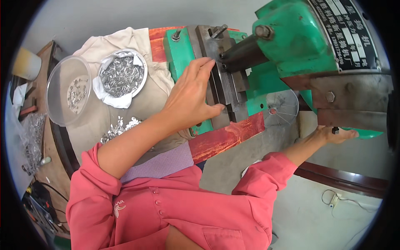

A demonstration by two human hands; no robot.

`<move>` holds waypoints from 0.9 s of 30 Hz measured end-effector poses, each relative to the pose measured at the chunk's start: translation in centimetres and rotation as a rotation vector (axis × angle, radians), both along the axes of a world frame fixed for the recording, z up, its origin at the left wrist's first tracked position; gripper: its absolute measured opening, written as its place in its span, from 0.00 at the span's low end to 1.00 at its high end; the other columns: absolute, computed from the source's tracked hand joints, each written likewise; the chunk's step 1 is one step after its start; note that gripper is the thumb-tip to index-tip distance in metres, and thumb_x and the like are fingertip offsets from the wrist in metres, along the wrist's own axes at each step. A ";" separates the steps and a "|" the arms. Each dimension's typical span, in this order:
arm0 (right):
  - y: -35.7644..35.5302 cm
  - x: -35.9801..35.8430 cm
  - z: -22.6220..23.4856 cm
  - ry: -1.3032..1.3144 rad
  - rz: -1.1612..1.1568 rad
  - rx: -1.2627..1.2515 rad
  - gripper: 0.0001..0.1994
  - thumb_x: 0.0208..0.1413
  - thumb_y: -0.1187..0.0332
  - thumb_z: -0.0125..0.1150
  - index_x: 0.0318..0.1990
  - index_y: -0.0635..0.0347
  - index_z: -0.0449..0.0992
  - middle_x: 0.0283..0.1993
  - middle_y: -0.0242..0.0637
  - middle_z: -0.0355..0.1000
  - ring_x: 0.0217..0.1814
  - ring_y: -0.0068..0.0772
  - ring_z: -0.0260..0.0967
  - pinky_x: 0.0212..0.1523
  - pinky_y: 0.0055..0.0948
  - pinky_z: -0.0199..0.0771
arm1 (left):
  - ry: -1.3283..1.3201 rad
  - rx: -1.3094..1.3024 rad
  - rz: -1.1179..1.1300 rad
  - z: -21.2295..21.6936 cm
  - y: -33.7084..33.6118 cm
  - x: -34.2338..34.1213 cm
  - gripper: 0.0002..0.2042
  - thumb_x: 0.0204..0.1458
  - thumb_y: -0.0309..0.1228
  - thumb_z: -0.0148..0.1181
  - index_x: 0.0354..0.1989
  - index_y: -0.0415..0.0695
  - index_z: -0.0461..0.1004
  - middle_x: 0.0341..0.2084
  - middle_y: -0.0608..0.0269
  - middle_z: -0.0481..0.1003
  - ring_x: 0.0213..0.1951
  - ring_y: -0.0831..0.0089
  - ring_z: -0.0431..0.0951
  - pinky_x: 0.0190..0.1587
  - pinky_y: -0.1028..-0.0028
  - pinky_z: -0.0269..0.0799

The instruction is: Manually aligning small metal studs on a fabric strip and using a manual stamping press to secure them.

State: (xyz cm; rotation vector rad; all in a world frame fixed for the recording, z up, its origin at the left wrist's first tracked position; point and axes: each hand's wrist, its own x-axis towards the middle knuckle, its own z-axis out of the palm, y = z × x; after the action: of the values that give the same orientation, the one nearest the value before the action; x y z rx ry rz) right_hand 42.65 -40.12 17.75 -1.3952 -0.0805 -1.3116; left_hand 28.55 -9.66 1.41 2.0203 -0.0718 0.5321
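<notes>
My left hand [189,98] rests with loose fingers on the steel die block [223,85] of the green press [300,37]; my right hand [333,135] lies flat under its black-and-white label plate [348,31], gripping nothing.

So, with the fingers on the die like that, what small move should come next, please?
Probably draw the left hand back off the steel die block: its fingertips rest right under the dark ram, while the right hand sits at the press's side.

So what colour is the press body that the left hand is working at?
Green, with a dark grey steel die block under the left hand; the head view shows the press body clearly.
</notes>
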 end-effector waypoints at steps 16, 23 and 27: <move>-5.5 3.3 0.3 0.065 -0.029 -0.519 0.35 0.68 0.42 0.37 0.71 0.60 0.54 0.74 0.47 0.52 0.71 0.53 0.56 0.72 0.59 0.56 | -0.023 0.023 0.061 -0.7 -0.4 0.3 0.46 0.30 0.32 0.75 0.63 0.38 0.59 0.60 0.47 0.61 0.61 0.47 0.64 0.61 0.59 0.67; -3.9 2.4 -0.1 0.069 0.068 -0.453 0.34 0.68 0.43 0.37 0.71 0.60 0.54 0.74 0.48 0.52 0.71 0.53 0.56 0.72 0.59 0.56 | -0.021 0.026 0.070 -0.5 -0.6 0.6 0.45 0.29 0.32 0.75 0.62 0.38 0.59 0.60 0.48 0.61 0.61 0.48 0.65 0.61 0.59 0.67; -0.6 -0.1 -1.5 0.075 0.154 -0.395 0.34 0.68 0.43 0.37 0.72 0.60 0.54 0.74 0.48 0.52 0.72 0.53 0.56 0.72 0.58 0.56 | -0.021 0.041 0.099 -0.2 -0.4 0.4 0.42 0.28 0.33 0.74 0.57 0.33 0.62 0.56 0.49 0.62 0.57 0.49 0.67 0.60 0.59 0.68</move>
State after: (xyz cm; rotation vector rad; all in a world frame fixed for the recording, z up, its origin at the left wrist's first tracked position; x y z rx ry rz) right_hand 42.52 -40.73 16.29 -1.7316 -0.4070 -1.1522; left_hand 28.92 -10.09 1.20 2.0659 0.0052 0.6190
